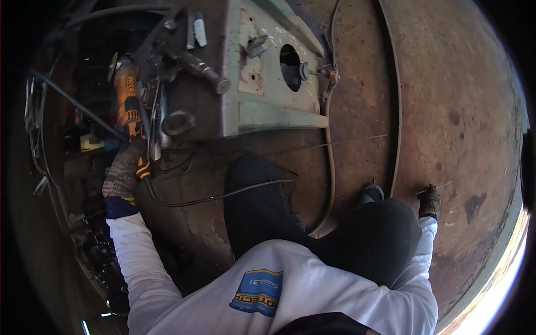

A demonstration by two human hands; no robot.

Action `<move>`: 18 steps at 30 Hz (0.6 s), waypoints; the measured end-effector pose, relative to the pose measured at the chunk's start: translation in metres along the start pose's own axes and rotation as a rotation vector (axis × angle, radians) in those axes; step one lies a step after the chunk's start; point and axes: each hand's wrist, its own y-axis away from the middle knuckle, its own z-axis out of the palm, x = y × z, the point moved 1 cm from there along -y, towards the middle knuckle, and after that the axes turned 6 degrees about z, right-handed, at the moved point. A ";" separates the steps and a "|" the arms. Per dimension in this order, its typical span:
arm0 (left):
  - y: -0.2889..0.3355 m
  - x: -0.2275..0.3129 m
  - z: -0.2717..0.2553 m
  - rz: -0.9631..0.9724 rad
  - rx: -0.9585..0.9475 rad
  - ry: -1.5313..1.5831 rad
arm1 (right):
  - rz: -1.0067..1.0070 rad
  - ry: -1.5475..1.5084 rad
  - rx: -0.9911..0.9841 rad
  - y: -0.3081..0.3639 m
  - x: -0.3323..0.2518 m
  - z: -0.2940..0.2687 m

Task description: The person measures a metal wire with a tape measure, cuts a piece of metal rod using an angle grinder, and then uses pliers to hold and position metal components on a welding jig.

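Note:
My left hand [124, 167], in a knitted glove, is closed on the rear handle of an orange and black angle grinder [128, 97]. The grinder's disc [113, 67] is at its far end, and its power cord [223, 195] trails across toward my knee. Out to the right, low by the rusty metal floor [458, 139], my gloved right hand [429, 202] has its fingers closed on a thin rod [445, 184]. Between the hands, ahead of my knees, stands a pale green metal housing [273, 114] with a round hole in its plate.
A hammer [209, 75] and a metal ring [177, 123] lie on the dark surface beside the housing. Hoses [330, 162] and a cable [397, 100] run along the floor. Dark clutter and a slanting bar [75, 103] fill the left side.

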 end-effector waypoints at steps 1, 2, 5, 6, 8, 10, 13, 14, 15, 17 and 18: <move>0.003 -0.007 -0.015 0.200 -0.036 -0.208 | -0.476 0.845 0.034 0.008 0.005 0.009; 0.020 -0.012 -0.026 0.196 -0.028 -0.244 | -0.680 1.011 -0.021 0.052 -0.011 0.025; 0.017 0.003 0.004 -0.047 -0.011 0.097 | 0.037 -0.157 -0.355 0.010 0.012 0.011; 0.021 -0.003 0.005 -0.116 -0.002 0.179 | -0.096 0.066 -0.374 0.039 0.000 0.011; 0.027 -0.013 -0.001 -0.244 0.010 0.334 | 0.130 -0.199 -0.352 0.057 -0.015 0.012; 0.005 -0.030 0.011 -0.075 -0.021 0.238 | 0.033 -0.417 -0.215 0.047 -0.029 -0.008; 0.021 -0.023 -0.001 0.033 0.019 0.125 | -0.174 -0.305 -0.162 0.153 -0.108 0.006; 0.028 -0.013 -0.001 0.055 0.020 0.109 | -0.211 -0.299 -0.160 0.192 -0.132 0.005; 0.038 -0.008 -0.005 -0.038 0.078 0.013 | -0.323 -0.321 -0.220 0.243 -0.160 0.012; 0.061 0.006 -0.014 -0.223 0.172 -0.185 | -0.467 -0.163 -0.209 0.324 -0.210 0.022; 0.082 0.016 -0.014 -0.209 0.157 -0.122 | -0.520 -0.101 -0.236 0.382 -0.234 0.035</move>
